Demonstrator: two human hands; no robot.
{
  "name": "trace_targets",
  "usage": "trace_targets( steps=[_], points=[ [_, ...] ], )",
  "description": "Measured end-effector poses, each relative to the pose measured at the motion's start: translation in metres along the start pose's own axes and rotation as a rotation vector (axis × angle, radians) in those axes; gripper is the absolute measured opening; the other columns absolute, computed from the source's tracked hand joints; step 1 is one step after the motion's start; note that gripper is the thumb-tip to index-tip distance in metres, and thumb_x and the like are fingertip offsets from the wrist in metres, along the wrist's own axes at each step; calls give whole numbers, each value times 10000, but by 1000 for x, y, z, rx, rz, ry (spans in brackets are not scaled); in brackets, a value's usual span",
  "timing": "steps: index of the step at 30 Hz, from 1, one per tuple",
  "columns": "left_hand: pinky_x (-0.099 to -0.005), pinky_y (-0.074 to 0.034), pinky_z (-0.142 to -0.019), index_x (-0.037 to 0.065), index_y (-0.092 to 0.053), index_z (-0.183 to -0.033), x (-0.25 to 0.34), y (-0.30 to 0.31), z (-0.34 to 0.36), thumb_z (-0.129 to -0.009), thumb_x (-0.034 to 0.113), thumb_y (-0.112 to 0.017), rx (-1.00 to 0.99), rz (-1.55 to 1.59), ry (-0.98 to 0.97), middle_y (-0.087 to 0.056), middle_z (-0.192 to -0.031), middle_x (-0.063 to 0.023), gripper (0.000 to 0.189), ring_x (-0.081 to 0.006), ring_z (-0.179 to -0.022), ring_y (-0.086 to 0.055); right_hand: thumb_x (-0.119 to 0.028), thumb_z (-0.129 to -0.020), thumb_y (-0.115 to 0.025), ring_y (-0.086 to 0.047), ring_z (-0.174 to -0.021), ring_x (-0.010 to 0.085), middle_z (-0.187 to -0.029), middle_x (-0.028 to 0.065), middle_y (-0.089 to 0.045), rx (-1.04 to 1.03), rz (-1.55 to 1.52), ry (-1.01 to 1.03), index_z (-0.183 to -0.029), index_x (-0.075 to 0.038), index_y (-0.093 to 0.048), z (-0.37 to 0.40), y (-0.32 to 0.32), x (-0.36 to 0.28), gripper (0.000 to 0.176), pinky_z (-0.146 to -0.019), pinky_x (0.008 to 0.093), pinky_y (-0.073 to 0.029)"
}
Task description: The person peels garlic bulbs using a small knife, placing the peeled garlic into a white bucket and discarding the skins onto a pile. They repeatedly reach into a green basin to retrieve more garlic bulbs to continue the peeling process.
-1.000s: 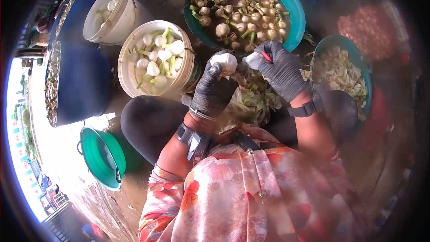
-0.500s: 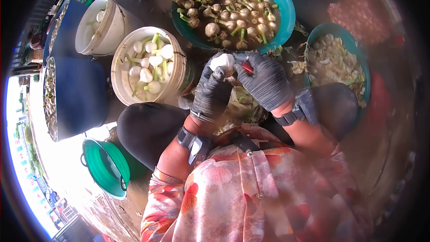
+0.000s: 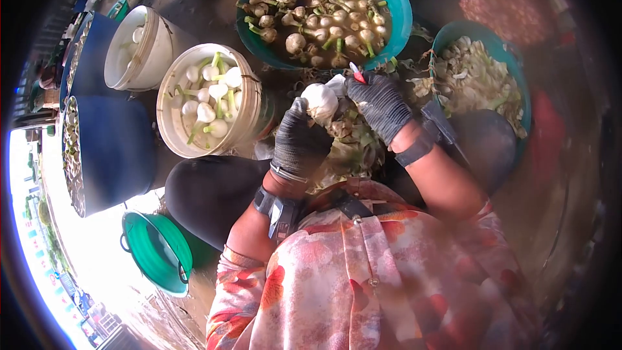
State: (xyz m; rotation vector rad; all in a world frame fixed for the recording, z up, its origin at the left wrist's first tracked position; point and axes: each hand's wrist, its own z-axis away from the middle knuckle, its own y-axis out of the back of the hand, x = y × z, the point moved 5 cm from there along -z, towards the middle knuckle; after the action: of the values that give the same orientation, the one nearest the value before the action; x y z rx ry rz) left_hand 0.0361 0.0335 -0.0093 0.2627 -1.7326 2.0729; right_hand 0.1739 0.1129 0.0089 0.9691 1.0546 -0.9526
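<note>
A large white bulb is held in my left hand, which wears a dark ribbed glove. My right hand, gloved the same way, is closed round a small red-handled knife whose pale tip points up. A thin whitish peel spans the gap between the bulb and my right fingers. Below the hands lies a heap of pale leafy peelings. Just beyond them is a teal tub of brownish water with many unpeeled bulbs.
On the left, a white bucket holds peeled bulbs, with another white bucket behind it. A teal basin of peelings is at right. Blue barrels stand far left, above a green basket. A reddish mesh sack lies back right.
My right hand has drawn away from the bulb, a peel now stretching between them. The knife tip points up, and more of the bulb shows.
</note>
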Motion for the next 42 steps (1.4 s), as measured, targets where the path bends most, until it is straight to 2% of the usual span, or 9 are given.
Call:
trace_targets(
  steps=[4,6,9,16,23,26,28,35,42],
  points=[
    [-358,-418,-1024,42,-520,-1259,6,0,4,-911,176,-547,66,80,89,-633,-1184,-96,373,-216,-1149,-562,-144,-883,-629,-528,-655,104,-728,7,-604,-154,-290,-257,-990,-13,-670,14,-6,10,174,-632,303,-452],
    [-365,-414,-1037,38,-513,-1275,9,1,-2,-932,215,-513,56,24,84,-618,-1205,-94,386,-221,-1138,-562,16,-786,-626,-603,-763,152,-891,59,-656,-167,384,473,-1115,-8,-634,13,-2,11,331,-729,307,-494],
    [-396,-420,-1034,32,-505,-1289,12,-13,-13,-922,265,-548,26,-17,15,-616,-1194,-117,437,-249,-1137,-561,114,-696,-599,-621,-967,206,-1088,123,-648,-261,-274,-9,-1203,-14,-594,0,0,22,523,-883,346,-497],
    [-294,-495,-546,63,-477,-1184,9,9,-24,-980,458,-503,90,-972,-55,-607,-778,-87,446,-180,-587,-600,-193,-943,-607,-620,-867,155,-947,101,-677,-67,103,207,-1094,5,-628,-6,-13,-5,249,-797,314,-494],
    [-278,-433,-533,13,-551,-1178,48,-2,-20,-921,572,-467,140,70,-94,-589,-811,-63,621,-164,-603,-513,-207,-938,-603,-577,-777,125,-857,49,-654,88,-341,-381,-1049,-16,-652,-3,-11,-7,226,-692,306,-489],
    [-392,-477,-749,44,-507,-1256,107,26,-13,-862,711,-407,-99,455,-269,-617,-997,-56,781,-189,-858,-579,-250,-915,-620,-627,-735,184,-813,90,-673,-185,276,-8,-1077,-27,-642,-3,-19,-24,277,-684,327,-499],
    [-496,-261,-1141,55,-438,-1383,124,43,-5,-909,684,-348,-123,143,-332,-498,-1388,-160,793,-304,-1279,-454,-317,-892,-633,-675,-760,292,-822,161,-689,-370,508,127,-1101,-22,-621,11,-37,-13,362,-714,386,-518],
    [-341,-533,-651,74,-578,-1143,48,28,-119,-993,325,-461,169,-29,101,-633,-890,-72,315,-217,-764,-618,-363,-860,-637,-663,-926,365,-990,198,-687,-692,766,-89,-1171,-93,-614,19,-24,-11,413,-827,442,-518],
    [-354,-465,-952,143,-639,-1221,-41,92,-289,-906,270,-567,160,-1548,261,-634,-1227,-140,347,-265,-1108,-613,-433,-873,-611,-674,-869,351,-912,165,-694,-512,605,-144,-1111,-56,-619,-4,16,-13,446,-784,448,-520]
  ],
)
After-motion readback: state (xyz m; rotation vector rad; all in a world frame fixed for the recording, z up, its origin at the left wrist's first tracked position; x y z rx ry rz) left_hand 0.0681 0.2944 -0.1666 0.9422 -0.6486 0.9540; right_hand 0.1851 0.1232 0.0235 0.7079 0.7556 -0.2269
